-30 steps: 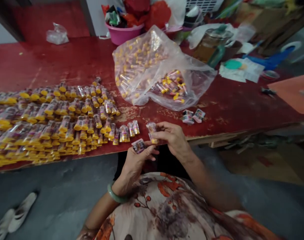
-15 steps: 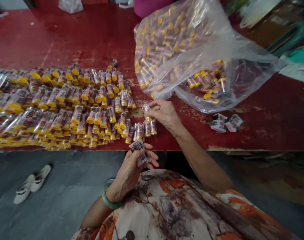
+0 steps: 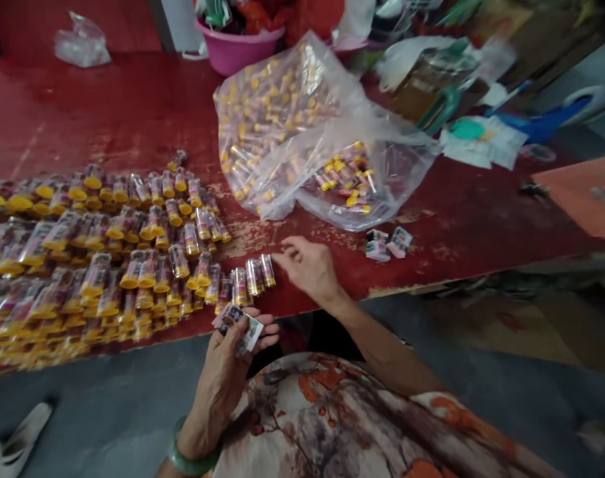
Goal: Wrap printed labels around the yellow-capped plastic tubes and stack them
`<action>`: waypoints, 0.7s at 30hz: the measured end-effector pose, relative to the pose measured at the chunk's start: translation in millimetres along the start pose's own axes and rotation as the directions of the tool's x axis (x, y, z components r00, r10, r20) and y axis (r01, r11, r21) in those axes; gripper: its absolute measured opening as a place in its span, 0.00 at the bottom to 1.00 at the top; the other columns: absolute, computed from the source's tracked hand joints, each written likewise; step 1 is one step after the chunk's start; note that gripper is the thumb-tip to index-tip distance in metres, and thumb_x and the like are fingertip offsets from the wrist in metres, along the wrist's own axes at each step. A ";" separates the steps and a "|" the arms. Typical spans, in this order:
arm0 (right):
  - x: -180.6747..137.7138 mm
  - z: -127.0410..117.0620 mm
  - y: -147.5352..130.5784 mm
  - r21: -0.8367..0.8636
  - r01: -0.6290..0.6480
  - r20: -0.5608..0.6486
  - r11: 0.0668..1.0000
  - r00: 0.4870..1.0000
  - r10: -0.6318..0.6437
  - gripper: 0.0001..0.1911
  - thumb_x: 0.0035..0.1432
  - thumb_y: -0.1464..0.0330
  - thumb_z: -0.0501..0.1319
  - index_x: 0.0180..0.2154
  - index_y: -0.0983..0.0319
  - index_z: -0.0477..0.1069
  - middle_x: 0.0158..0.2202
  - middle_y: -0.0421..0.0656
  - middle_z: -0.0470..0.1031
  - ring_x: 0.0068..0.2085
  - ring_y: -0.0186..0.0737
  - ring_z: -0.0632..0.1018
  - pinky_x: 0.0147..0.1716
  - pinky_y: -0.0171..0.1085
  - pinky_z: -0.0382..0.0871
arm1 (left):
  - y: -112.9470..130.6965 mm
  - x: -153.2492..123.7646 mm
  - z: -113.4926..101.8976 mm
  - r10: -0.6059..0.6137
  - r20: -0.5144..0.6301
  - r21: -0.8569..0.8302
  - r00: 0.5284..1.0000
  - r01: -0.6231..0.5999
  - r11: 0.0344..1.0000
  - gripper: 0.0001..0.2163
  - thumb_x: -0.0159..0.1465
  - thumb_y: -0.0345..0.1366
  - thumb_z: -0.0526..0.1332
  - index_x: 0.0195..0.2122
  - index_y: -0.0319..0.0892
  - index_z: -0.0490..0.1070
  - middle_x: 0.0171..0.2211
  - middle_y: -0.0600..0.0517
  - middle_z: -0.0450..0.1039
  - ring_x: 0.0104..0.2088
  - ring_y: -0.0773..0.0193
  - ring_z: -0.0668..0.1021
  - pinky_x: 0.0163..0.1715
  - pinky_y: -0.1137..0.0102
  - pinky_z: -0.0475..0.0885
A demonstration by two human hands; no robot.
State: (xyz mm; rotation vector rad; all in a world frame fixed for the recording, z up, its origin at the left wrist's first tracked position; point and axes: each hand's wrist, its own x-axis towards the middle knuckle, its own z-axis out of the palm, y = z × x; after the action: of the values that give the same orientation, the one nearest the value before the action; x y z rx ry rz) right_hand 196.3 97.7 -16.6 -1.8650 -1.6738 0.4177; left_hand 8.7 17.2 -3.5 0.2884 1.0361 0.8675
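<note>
My left hand (image 3: 228, 362) is closed around a small stack of printed label cards (image 3: 238, 327) just below the red table's (image 3: 133, 113) front edge. My right hand (image 3: 306, 268) rests on the table with its fingers loosely curled beside the end of a row of small clear tubes with yellow caps (image 3: 247, 277); nothing shows in it. A wide spread of these capped tubes (image 3: 97, 245) covers the left part of the table. A clear plastic bag (image 3: 302, 126) full of more tubes lies behind my right hand.
Two small printed packets (image 3: 388, 243) lie right of my right hand. A pink basin (image 3: 237, 50), a crumpled plastic bag (image 3: 80, 43) and assorted clutter sit at the back. A white shoe (image 3: 18, 441) is on the grey floor at lower left.
My right hand held a tube near my left hand, carried it to the row's end, and now rests empty beside the row. The left hand kept the cards.
</note>
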 end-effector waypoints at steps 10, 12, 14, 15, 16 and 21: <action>95.3 -86.0 108.2 -0.503 -0.034 -0.036 0.863 0.999 0.019 0.11 0.63 0.67 0.58 0.45 0.66 0.71 0.46 0.48 0.73 0.46 0.41 0.75 0.44 0.42 0.71 | -18.0 20.5 15.0 0.042 -0.126 0.072 0.991 -0.033 0.997 0.21 0.36 0.38 0.78 0.30 0.37 0.76 0.27 0.48 0.79 0.28 0.58 0.81 0.30 0.70 0.78; 100.7 -83.7 115.4 -0.522 -0.014 0.001 0.853 1.000 0.017 0.14 0.63 0.63 0.60 0.47 0.64 0.69 0.47 0.46 0.72 0.46 0.41 0.75 0.45 0.46 0.73 | -21.3 28.6 21.4 0.081 -0.122 0.050 0.989 -0.076 0.996 0.23 0.30 0.37 0.79 0.28 0.38 0.75 0.24 0.51 0.78 0.26 0.59 0.80 0.27 0.69 0.78; 102.5 -83.1 120.3 -0.507 -0.009 0.017 0.862 1.000 0.020 0.15 0.63 0.62 0.59 0.48 0.64 0.69 0.48 0.46 0.71 0.47 0.42 0.75 0.46 0.47 0.72 | -22.1 29.5 29.7 0.144 -0.123 0.039 0.982 -0.141 0.989 0.25 0.28 0.36 0.79 0.29 0.39 0.75 0.24 0.53 0.77 0.24 0.61 0.79 0.26 0.70 0.78; 101.8 -84.7 121.8 -0.487 -0.011 0.013 0.873 1.000 0.020 0.15 0.63 0.63 0.60 0.48 0.64 0.69 0.49 0.46 0.71 0.48 0.42 0.74 0.47 0.47 0.72 | -21.6 27.6 34.1 0.170 -0.124 0.044 0.978 -0.166 0.985 0.25 0.29 0.36 0.79 0.30 0.40 0.75 0.25 0.54 0.77 0.24 0.62 0.79 0.25 0.71 0.77; 99.6 -87.5 122.6 -0.457 -0.016 -0.002 0.889 1.000 0.017 0.14 0.62 0.64 0.60 0.47 0.65 0.69 0.49 0.46 0.71 0.49 0.43 0.74 0.48 0.48 0.71 | -20.5 25.2 38.5 0.181 -0.125 0.056 0.975 -0.175 0.983 0.26 0.30 0.36 0.79 0.32 0.40 0.75 0.25 0.54 0.77 0.24 0.62 0.79 0.24 0.71 0.77; 51.9 -99.0 107.6 -0.189 -0.039 -0.193 0.981 0.981 0.002 0.12 0.57 0.76 0.55 0.44 0.67 0.67 0.47 0.53 0.71 0.50 0.48 0.72 0.50 0.49 0.67 | -14.9 21.7 59.2 0.227 -0.106 0.131 0.968 -0.212 0.968 0.24 0.35 0.35 0.77 0.34 0.40 0.73 0.26 0.55 0.76 0.24 0.63 0.78 0.22 0.72 0.75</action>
State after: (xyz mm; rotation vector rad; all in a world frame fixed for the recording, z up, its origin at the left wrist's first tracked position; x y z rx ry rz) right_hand 348.1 123.3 2.1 -1.9924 -1.6124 0.0818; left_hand 70.8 34.3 4.2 0.4632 1.1853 1.0344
